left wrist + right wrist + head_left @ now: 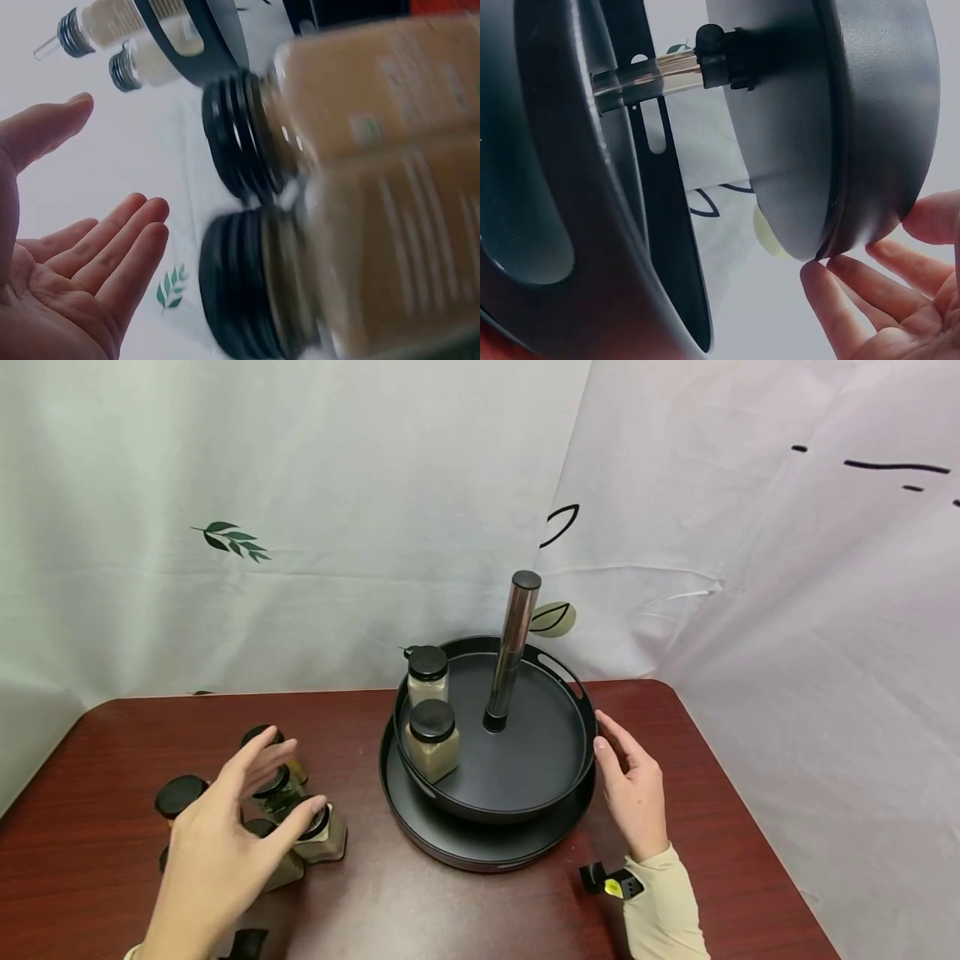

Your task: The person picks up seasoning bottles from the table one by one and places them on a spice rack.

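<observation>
My left hand (217, 843) hovers over a cluster of square glass spice jars with black lids, thumb and fingers spread apart, holding nothing. The nearest jar (327, 843) stands just beyond the thumb; others are partly hidden behind the hand. Close up in the left wrist view, two jars (390, 90) with tan contents lie beside the open palm. My right hand (636, 793) touches the right side of the upper black round tray (525, 777) with extended fingers and thumb. Its fingertips (817, 274) meet the tray's lower outer edge. Two filled jars (433, 752) stand on that tray's left side.
A wider black lower tray (480, 852) sits under the upper one on the dark red table (375, 910). A shiny post (513, 647) with a black cap rises from the upper tray. White cloth (337, 485) with leaf prints hangs behind and to the right.
</observation>
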Demonstrator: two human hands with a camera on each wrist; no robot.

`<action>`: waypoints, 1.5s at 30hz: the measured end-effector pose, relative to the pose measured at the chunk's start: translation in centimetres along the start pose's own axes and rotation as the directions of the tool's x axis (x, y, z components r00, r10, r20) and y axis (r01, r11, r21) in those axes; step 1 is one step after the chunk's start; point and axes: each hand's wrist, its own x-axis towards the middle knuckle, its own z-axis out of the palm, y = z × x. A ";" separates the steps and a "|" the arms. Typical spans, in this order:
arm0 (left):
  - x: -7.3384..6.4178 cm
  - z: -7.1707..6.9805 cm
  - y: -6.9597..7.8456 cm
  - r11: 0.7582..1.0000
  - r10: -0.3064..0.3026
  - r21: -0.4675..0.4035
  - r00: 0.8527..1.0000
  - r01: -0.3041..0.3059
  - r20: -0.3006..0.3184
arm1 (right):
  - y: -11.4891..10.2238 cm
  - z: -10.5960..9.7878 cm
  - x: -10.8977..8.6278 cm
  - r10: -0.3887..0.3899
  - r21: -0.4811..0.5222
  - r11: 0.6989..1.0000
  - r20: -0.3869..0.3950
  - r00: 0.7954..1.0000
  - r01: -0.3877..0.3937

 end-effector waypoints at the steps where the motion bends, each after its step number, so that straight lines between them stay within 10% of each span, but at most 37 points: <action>1: -0.2 -0.2 -0.2 1.000 -0.002 0.003 1.000 0.002 -0.008 | 0.0 0.0 0.0 0.001 -0.004 1.000 0.000 1.000 -0.001; 12: -2.4 -2.5 -2.1 0.985 -0.150 0.085 0.988 0.152 -0.026 | 0.0 0.0 0.0 -0.014 -0.004 1.000 0.022 1.000 0.015; 19: -4.0 -3.5 -3.2 0.919 -0.333 0.224 0.943 0.323 0.005 | 0.0 0.0 0.0 -0.037 0.009 0.999 0.034 0.999 0.037; 45: -6.7 -3.4 -7.3 0.887 -0.429 0.231 0.899 0.399 0.094 | 0.3 -0.3 0.2 -0.085 0.116 0.990 0.073 0.994 0.076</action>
